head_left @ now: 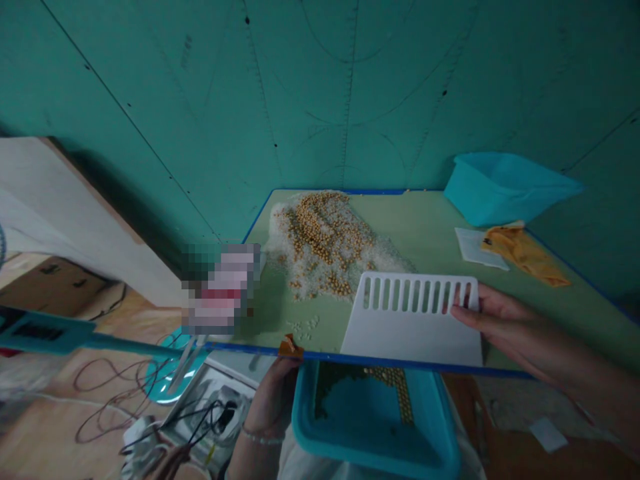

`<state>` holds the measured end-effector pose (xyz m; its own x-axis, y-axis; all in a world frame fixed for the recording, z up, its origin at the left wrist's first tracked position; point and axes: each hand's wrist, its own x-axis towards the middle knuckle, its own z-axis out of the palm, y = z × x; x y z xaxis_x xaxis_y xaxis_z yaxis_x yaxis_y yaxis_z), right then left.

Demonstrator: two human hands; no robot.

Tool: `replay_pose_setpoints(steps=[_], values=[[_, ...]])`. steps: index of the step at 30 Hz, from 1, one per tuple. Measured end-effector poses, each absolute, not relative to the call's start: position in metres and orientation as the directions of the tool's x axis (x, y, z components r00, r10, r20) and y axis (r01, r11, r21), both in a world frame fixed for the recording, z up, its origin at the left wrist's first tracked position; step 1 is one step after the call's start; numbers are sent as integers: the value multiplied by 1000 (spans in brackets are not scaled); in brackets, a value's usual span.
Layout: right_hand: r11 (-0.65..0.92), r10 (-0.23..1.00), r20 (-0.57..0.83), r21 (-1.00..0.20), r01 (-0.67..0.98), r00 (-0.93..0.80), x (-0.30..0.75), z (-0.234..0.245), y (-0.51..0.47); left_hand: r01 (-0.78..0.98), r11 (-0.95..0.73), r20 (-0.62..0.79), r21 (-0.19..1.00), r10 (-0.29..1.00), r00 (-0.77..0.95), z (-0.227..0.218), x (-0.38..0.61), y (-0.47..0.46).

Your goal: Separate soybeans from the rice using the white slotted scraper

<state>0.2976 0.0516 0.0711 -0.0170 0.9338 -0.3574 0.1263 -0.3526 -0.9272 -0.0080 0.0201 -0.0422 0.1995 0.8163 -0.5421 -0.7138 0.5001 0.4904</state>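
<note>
Your right hand (503, 317) has its fingers wrapped on the white slotted scraper (415, 337) at the front edge of the worktop (400, 220), just beside the heap of beans and white grains (323, 233); I can't tell whether your left hand (275, 393), near the blue tub (375, 455), grips anything. A hard or skewed push could spill beans past the tub's rim. Neither the pixelated block (223, 287) nor the teal handle's (77, 337) dark label (39, 331) is readable.
</note>
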Motion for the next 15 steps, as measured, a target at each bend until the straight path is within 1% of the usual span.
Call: replay_pose_setpoints(steps=[3, 5, 7, 9, 11, 13, 15], values=[[-360, 932, -363, -927, 107, -11, 296, 72, 51, -722, 512, -540, 466, 811, 226, -29, -1, 18], [-324, 945, -326, -942, 84, -2, 293, 74, 57, -722, 486, -538, 493, 822, 186, -28, 1, 21], [-246, 969, -244, -968, 43, 46, 289, 77, 67, -719, 440, -531, 538, 839, 117, -33, 0, 25], [-132, 984, -130, -991, 12, 118, 285, 81, 80, -713, 411, -529, 568, 846, 67, -41, -2, 30], [-12, 989, -9, -1000, 20, 147, 280, 83, 96, -704, 409, -539, 581, 841, 44, -48, -5, 34], [39, 989, 44, -999, 34, 142, 276, 82, 111, -698, 407, -548, 589, 836, 25, -51, -7, 36], [59, 989, 64, -997, 44, 136, 271, 80, 123, -698, 404, -561, 591, 828, 4, -52, -9, 37]])
